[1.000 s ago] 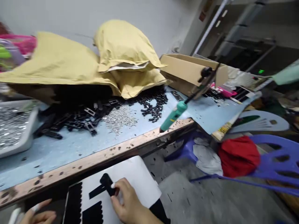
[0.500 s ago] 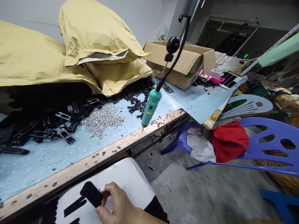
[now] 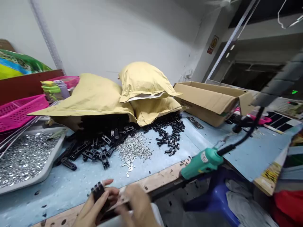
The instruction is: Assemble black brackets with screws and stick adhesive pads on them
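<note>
The left hand (image 3: pixel 93 209) is at the near edge of the table (image 3: pixel 71 186), low in the view, with its fingers curled around a black part (image 3: pixel 98 190) whose ribbed end sticks up above the thumb. The right hand (image 3: pixel 139 206) is just beside it, over the worn wooden lip of the table; it is blurred, and though it seems to meet the left hand, it cannot be told whether it grips anything. The black part thus sits over the table's near edge, between the two hands and closer to the left one. Further in, towards the middle of the table, lies a heap of screws (image 3: pixel 133 150), with a pile of long black pieces (image 3: pixel 94 148) on its left and a scatter of small black links (image 3: pixel 170 132) on its right. Behind these, towards the far edge, yellow bags (image 3: pixel 94 97) are stacked, the black pieces spilling from under them. A grey tray (image 3: pixel 50 164) full of small silver bits stands at the left edge, with a pink basket (image 3: pixel 19 110) behind it. A cardboard box (image 3: pixel 208 101) lies on its side near the far right corner. A green screwdriver (image 3: pixel 201 160) hangs by a black cable just off the near edge on the right, tilted almost flat, with a purple chair (image 3: pixel 213 198) below it.
</note>
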### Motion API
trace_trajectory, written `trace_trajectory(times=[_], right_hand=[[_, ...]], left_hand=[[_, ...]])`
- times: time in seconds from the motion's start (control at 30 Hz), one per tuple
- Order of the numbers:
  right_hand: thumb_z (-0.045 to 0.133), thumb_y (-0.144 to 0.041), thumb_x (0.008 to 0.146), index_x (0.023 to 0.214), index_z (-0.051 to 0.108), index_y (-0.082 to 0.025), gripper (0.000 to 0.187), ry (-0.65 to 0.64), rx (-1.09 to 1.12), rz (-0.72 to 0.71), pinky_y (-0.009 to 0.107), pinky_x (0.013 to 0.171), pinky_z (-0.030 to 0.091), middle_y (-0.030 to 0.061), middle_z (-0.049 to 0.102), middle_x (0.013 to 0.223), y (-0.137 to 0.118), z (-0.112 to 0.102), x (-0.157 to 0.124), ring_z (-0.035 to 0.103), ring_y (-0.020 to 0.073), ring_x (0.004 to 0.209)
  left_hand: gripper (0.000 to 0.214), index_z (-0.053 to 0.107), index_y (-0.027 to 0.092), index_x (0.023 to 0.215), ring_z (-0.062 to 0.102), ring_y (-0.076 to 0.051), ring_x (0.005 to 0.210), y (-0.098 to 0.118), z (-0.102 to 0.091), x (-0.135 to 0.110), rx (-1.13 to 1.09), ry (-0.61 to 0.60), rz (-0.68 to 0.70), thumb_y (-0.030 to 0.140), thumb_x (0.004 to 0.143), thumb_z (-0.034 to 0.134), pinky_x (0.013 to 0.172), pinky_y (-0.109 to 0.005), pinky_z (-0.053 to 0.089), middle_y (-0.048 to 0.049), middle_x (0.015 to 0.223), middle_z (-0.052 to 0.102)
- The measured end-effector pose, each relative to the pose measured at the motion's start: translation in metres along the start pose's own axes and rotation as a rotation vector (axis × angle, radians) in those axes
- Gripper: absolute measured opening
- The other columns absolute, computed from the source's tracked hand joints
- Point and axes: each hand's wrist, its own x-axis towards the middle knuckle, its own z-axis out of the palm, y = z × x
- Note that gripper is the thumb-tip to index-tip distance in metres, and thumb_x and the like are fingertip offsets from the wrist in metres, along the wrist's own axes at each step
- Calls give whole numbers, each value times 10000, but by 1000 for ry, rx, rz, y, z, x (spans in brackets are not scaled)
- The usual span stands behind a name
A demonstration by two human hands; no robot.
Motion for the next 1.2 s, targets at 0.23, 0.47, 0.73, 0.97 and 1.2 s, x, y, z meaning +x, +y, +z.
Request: trace_trajectory(times=[0.23, 0.47, 0.73, 0.97, 1.2], right_hand=[[434, -137, 849, 1048, 639, -157, 286, 32, -537, 509, 416, 808, 434, 174, 593, 1101, 146, -58, 89, 554, 287, 959], [432, -150, 799, 986, 664, -99, 303, -58, -456, 523, 399, 769, 454, 172, 624, 978, 171, -42, 109, 602, 272, 833], [541, -406, 836, 912, 645, -210, 235, -69, 135, 422, 262, 728, 545, 92, 635, 1029, 71, -29, 79, 631, 212, 928], [678, -408, 762, 907, 679, -203, 250, -217, 555, 488, 246, 729, 571, 83, 702, 943, 13, 16, 40, 682, 226, 864], [709, -418, 744, 810, 702, -195, 233, -191, 760, 540, 260, 740, 567, 78, 691, 855, -13, 20, 52, 673, 213, 821]], left_hand=[[363, 487, 217, 928, 427, -112, 493, 8, -14, 42, 316, -148, 28, 562, 821, 520, 508, -225, 365, 63, 625, 468], [159, 550, 217, 977, 513, -232, 983, 20, -24, 48, 565, -128, 281, 309, 858, 499, 876, -343, 405, -48, 1000, 554], [321, 512, 214, 1018, 490, -245, 1075, 18, -83, 26, 854, -68, 301, 58, 739, 486, 943, -409, 403, -55, 1067, 535], [470, 471, 198, 1245, 427, -291, 1221, 27, -84, 11, 1305, -140, 482, 170, 802, 626, 1042, -472, 352, -109, 1285, 513], [173, 476, 182, 1031, 626, -221, 840, 33, -75, 19, 1061, -40, 249, 222, 871, 527, 736, -333, 490, -67, 936, 662]])
